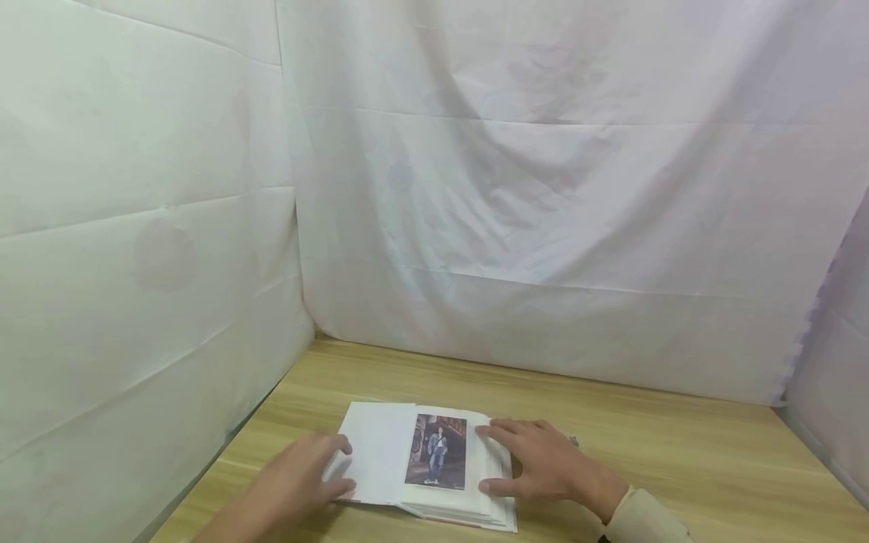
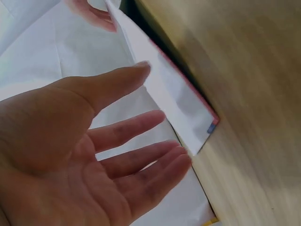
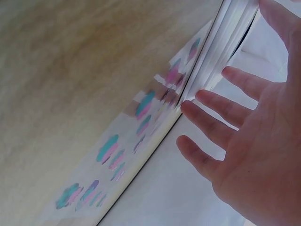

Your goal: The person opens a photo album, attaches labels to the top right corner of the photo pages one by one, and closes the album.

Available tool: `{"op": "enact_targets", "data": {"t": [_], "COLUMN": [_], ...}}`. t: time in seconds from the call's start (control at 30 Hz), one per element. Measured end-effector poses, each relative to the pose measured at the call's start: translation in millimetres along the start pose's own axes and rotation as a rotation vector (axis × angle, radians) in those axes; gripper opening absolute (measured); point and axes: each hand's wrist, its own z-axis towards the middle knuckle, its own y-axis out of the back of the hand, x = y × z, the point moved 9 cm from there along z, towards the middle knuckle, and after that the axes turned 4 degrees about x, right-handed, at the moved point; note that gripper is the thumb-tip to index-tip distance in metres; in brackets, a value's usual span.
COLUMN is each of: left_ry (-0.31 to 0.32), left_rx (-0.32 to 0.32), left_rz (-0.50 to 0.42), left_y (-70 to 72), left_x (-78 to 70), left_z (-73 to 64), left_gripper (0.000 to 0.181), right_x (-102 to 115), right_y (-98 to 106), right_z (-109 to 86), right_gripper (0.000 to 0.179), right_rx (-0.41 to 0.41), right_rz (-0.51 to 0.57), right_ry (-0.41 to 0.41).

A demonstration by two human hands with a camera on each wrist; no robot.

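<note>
A small photo album (image 1: 478,501) lies open on the table, its white inside cover (image 1: 376,452) folded out to the left. On its top page is a photo (image 1: 437,452) of a standing person in denim. My left hand (image 1: 305,475) is at the cover's left edge, thumb and fingers spread; the left wrist view shows them extended beside the white cover (image 2: 176,101). At the right edge of the pages is my right hand (image 1: 543,460), thumb and fingertips over the page margin. Its fingers are spread beside the page stack (image 3: 211,56) in the right wrist view.
A clear sheet with teal and pink shapes (image 3: 110,150) lies on the wooden table (image 1: 645,430) beside the right hand, mostly hidden by it in the head view. White cloth walls (image 1: 543,188) enclose the table at the back and both sides.
</note>
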Motion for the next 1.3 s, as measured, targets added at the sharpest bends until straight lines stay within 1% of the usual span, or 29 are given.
{"op": "enact_targets", "data": {"t": [0.07, 0.2, 0.3, 0.33, 0.43, 0.5, 0.57, 0.63, 0.7, 0.87, 0.93, 1.0, 1.1, 1.3], "left_ry": [-0.02, -0.112, -0.181, -0.199, -0.247, -0.277, -0.312, -0.346, -0.375, -0.424, -0.444, -0.462, -0.477, -0.479], "left_rx": [-0.039, -0.115, -0.162, -0.174, -0.2, -0.204, -0.198, -0.19, -0.165, -0.071, -0.048, -0.038, -0.025, 0.013], "left_rz": [0.034, 0.073, 0.09, 0.093, 0.1, 0.097, 0.094, 0.087, 0.07, 0.017, 0.017, 0.03, 0.041, 0.077], "left_y": [3.9, 11.0, 12.6, 12.1, 9.8, 8.0, 6.3, 4.4, 0.5, -18.1, -25.9, -32.8, -41.4, -59.8], "left_x": [-5.5, -22.1, -35.3, -39.3, -52.0, -61.6, -72.2, -82.9, -93.0, -116.9, -126.4, -134.9, -145.0, -160.6], "left_z": [3.7, 12.4, 19.8, 22.3, 30.0, 35.8, 42.6, 49.7, 57.2, 73.1, 77.7, 82.5, 90.0, 102.7], "left_gripper": [0.034, 0.026, 0.023, 0.023, 0.022, 0.021, 0.021, 0.019, 0.019, 0.02, 0.02, 0.02, 0.019, 0.021], "right_x": [-1, -5, -11, -14, -21, -26, -30, -34, -39, -51, -56, -60, -65, -73], "right_y": [2, 9, 18, 20, 26, 30, 34, 37, 40, 39, 37, 35, 32, 30], "right_z": [-0.5, -2.2, -8.4, -11.4, -21.7, -29.4, -37.9, -46.4, -54.3, -70.2, -75.4, -79.9, -85.4, -90.9], "right_gripper": [0.088, 0.086, 0.082, 0.08, 0.072, 0.069, 0.066, 0.064, 0.063, 0.063, 0.064, 0.065, 0.066, 0.069], "right_rx": [-0.003, -0.03, -0.064, -0.074, -0.084, -0.09, -0.111, -0.132, -0.141, -0.14, -0.152, -0.157, -0.154, -0.135], "right_rz": [-0.004, -0.002, -0.024, -0.035, -0.019, -0.01, -0.01, -0.034, -0.044, -0.036, -0.04, -0.039, -0.04, -0.013], "right_ry": [0.003, 0.01, 0.009, 0.006, -0.001, -0.012, -0.023, -0.036, -0.052, -0.091, -0.102, -0.111, -0.12, -0.145]}}
